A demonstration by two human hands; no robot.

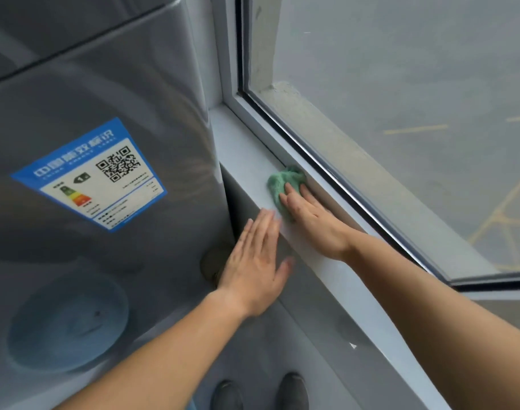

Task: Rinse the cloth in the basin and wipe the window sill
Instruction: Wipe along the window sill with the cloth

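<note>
A green cloth [283,184] lies bunched on the white window sill [246,155], close to the window frame. My right hand [315,220] presses flat on the cloth, fingers stretched forward over it. My left hand [255,264] is flat and open, fingers together, its tips resting at the sill's front edge just left of the cloth. No basin is in view.
A grey washing machine [90,99] with a blue energy label [90,176] stands close on the left, against the sill's end. The window pane [400,99] and its dark seal run along the sill's far side. My shoes [261,392] show on the floor below.
</note>
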